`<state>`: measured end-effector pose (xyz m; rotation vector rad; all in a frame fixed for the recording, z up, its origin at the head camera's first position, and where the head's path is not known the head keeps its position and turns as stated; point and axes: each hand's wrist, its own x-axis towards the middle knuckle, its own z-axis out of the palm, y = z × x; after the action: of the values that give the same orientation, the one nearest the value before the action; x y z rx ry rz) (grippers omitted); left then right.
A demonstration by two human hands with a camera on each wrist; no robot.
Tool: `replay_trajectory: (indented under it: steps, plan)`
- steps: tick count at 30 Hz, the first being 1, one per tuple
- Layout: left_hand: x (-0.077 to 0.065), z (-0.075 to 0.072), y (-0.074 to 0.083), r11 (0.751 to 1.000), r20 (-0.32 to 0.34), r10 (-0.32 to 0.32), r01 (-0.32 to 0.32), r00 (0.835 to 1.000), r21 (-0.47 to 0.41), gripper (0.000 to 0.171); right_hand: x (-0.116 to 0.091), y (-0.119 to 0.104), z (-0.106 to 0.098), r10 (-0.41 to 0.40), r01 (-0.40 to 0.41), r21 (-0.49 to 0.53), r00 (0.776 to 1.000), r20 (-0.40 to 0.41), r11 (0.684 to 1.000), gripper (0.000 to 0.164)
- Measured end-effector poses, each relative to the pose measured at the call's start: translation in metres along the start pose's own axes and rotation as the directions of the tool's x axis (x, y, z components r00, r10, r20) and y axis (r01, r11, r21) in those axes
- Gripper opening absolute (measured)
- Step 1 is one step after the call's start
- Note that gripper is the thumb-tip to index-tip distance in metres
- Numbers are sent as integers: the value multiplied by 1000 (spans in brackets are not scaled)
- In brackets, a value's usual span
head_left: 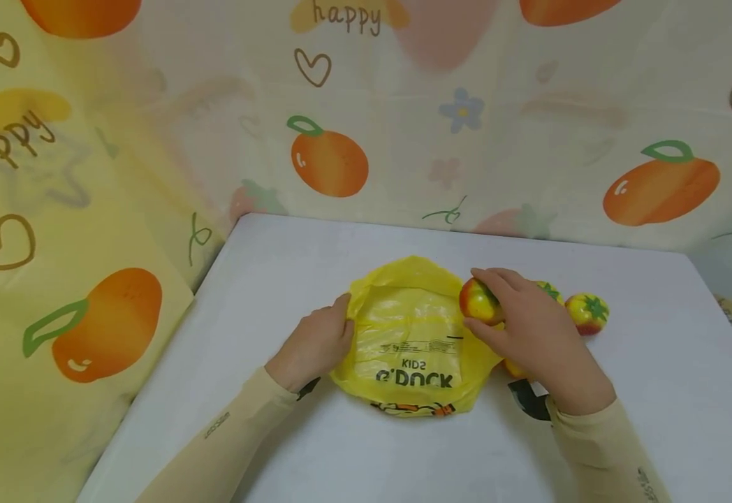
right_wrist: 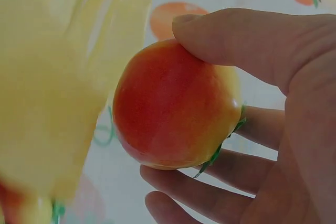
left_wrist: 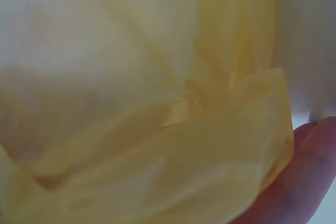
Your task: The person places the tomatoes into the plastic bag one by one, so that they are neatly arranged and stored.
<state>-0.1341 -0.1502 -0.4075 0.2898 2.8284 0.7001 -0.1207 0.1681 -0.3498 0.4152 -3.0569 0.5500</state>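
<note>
A yellow plastic bag [head_left: 413, 307] with black print lies on the white table, its mouth spread. My left hand [head_left: 316, 342] pinches the left edge of the bag; in the left wrist view its fingers [left_wrist: 310, 166] lie along the thin film [left_wrist: 210, 166]. In my right hand [head_left: 532, 335], thumb and fingers grip a red-and-yellow tomato [right_wrist: 173, 106] with a green leafy top. That tomato is held at the right edge of the bag mouth, level with the rim in the head view.
Another tomato [head_left: 587, 312] rests on the table [head_left: 655, 335] right of my right hand. More tomatoes show partly behind and below that hand. A patterned cloth [head_left: 404, 140] with printed oranges hangs behind and at the left.
</note>
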Motion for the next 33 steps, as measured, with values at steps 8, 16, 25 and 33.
replay_trajectory:
  steps: [8,16,25,33]
  plan:
    - [2,2,0,1000,-8,31,-31,999,4,55,23,-34,25,-40,37,65,998,47,997,75]
    - [2,3,-1,1000,-17,28,-28,999,8,54,40,-63,49,-111,107,65,992,53,992,76]
    - [3,4,-3,1000,-21,27,-27,999,16,54,54,-78,71,-122,116,86,990,76,990,74]
    - [2,0,-4,1000,-14,0,0,1000,-11,54,61,-82,84,-136,130,76,988,79,989,75]
